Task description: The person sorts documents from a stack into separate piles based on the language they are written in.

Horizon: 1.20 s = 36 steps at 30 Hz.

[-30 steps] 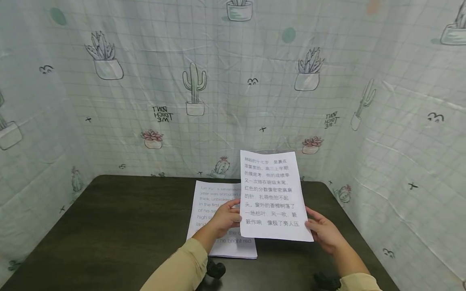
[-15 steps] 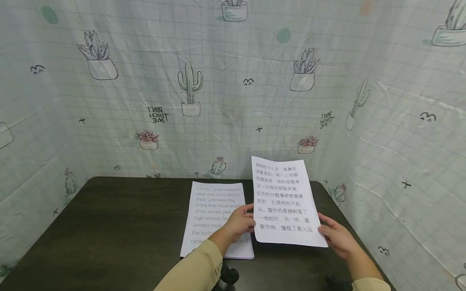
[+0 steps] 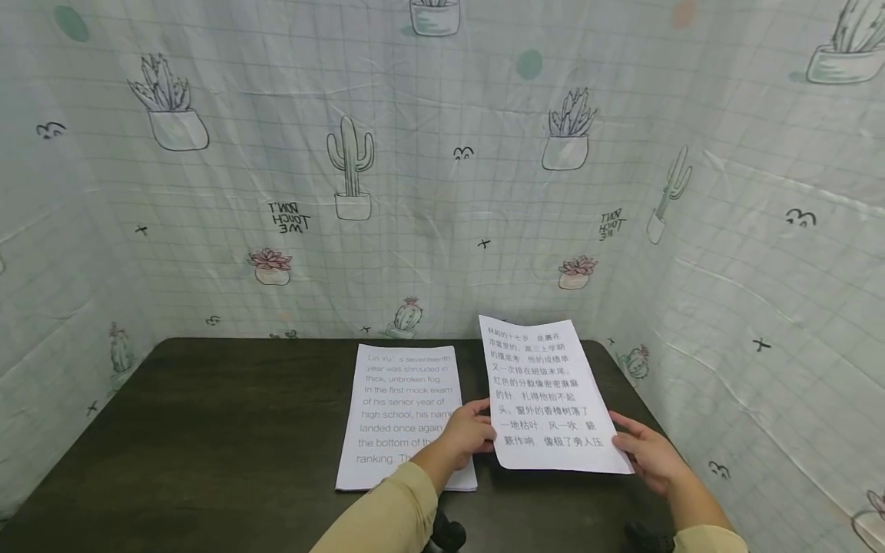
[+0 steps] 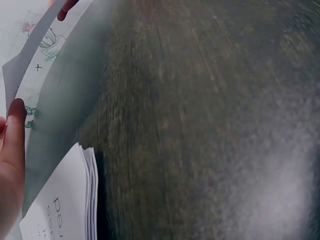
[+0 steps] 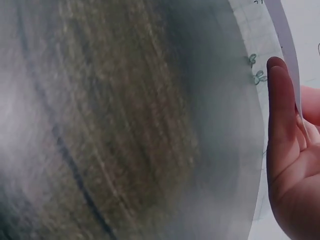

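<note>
Between my two hands a white sheet of paper [image 3: 546, 399] with printed Chinese text is held tilted above the table, its top edge farther away. My left hand [image 3: 465, 436] pinches its left edge low down, and my right hand [image 3: 650, 453] pinches the right edge near the lower corner. In the right wrist view the paper edge runs between thumb and fingers of the right hand [image 5: 295, 150]. A stack of paper [image 3: 401, 399] printed with English text lies flat to the left, partly covered by my left hand and sleeve.
The dark wooden table [image 3: 207, 430] stretches left of the stack. A pale curtain [image 3: 429, 192] with cactus prints hangs behind and on both sides. Black objects, perhaps the wrist camera mounts [image 3: 449, 531], show below the sleeves.
Both hands have carried the Chinese-text sheet right and lower, tilting it flatter, away from the stack. More of the English page is uncovered. The head view has turned slightly right.
</note>
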Motion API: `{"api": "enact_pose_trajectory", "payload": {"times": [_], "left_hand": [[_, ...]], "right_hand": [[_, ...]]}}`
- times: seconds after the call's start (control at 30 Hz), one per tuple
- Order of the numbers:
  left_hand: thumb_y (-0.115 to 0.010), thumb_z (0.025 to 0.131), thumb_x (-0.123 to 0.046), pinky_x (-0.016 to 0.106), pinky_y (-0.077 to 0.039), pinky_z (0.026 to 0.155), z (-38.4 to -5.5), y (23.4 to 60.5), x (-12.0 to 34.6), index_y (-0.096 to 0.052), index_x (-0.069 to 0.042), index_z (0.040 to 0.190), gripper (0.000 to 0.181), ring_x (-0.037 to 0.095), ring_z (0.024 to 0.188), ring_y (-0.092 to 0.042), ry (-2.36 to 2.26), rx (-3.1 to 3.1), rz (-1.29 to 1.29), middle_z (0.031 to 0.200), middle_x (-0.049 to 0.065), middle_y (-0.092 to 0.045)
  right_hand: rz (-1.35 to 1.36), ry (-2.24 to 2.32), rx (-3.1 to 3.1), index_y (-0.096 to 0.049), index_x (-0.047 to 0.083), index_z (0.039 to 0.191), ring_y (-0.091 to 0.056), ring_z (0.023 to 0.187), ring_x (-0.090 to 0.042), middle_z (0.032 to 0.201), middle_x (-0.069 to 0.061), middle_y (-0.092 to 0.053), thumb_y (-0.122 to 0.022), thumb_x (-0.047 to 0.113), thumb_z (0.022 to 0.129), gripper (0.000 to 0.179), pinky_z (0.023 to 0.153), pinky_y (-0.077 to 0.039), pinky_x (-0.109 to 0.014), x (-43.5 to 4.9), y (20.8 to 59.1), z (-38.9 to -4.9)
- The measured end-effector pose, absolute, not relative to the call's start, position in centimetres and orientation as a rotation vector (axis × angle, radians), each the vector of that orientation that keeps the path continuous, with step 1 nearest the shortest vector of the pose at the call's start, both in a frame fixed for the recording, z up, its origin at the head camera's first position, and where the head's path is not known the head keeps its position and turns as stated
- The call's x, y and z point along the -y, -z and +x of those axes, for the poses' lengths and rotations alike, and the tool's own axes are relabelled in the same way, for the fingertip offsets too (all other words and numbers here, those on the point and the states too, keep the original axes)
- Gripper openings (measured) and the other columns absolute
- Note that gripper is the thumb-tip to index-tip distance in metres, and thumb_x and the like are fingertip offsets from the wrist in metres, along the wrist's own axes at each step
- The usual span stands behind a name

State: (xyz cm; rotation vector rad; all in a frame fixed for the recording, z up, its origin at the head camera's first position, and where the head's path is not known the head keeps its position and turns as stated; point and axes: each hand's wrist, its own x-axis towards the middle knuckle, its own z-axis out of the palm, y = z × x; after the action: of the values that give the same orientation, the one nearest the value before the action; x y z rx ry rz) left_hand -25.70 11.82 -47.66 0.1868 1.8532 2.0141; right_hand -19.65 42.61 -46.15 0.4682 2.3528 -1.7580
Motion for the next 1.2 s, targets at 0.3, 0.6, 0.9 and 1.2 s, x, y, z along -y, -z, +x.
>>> {"api": "enact_pose_trajectory", "payload": {"times": [0.3, 0.6, 0.9, 1.2], "left_hand": [[-0.055, 0.076, 0.016, 0.035, -0.060, 0.070, -25.4, 48.3, -12.1, -0.046, 0.005, 0.141, 0.067, 0.017, 0.083, -0.069, -1.966, -1.870, 0.147, 0.108, 0.015, -0.071], [-0.054, 0.076, 0.017, 0.036, -0.061, 0.072, -25.1, 48.6, -12.2, -0.046, 0.007, 0.140, 0.066, 0.019, 0.087, -0.070, -1.948, -1.891, 0.148, 0.110, 0.017, -0.070], [-0.055, 0.075, 0.016, 0.034, -0.061, 0.069, -24.9, 48.7, -12.4, -0.047, 0.009, 0.138, 0.064, 0.020, 0.085, -0.071, -1.965, -1.901, 0.138, 0.108, 0.019, -0.070], [-0.056, 0.079, 0.015, 0.036, -0.061, 0.071, -24.7, 48.8, -12.6, -0.044, 0.009, 0.140, 0.062, 0.023, 0.089, -0.071, -1.915, -1.898, 0.146, 0.114, 0.019, -0.068]], "right_hand": [[0.501, 1.736, -2.346, -0.017, -0.006, 0.153, -0.067, 0.089, -0.012, 0.106, 0.000, -0.070, -0.046, 0.006, 0.100, 0.062, 0.075, -0.058, -0.033, -43.1, 47.0, -19.6], [0.534, 1.719, -2.368, -0.020, -0.007, 0.152, -0.067, 0.086, -0.012, 0.104, -0.001, -0.070, -0.046, 0.006, 0.099, 0.060, 0.074, -0.058, -0.033, -43.3, 47.8, -19.8], [0.562, 1.713, -2.377, -0.023, -0.009, 0.150, -0.067, 0.086, -0.012, 0.107, -0.005, -0.070, -0.047, 0.004, 0.098, 0.059, 0.075, -0.058, -0.033, -43.1, 48.1, -19.7], [0.562, 1.685, -2.389, -0.023, -0.011, 0.149, -0.068, 0.086, -0.013, 0.108, -0.009, -0.071, -0.046, 0.007, 0.098, 0.058, 0.076, -0.058, -0.034, -43.1, 48.1, -19.3]]}}
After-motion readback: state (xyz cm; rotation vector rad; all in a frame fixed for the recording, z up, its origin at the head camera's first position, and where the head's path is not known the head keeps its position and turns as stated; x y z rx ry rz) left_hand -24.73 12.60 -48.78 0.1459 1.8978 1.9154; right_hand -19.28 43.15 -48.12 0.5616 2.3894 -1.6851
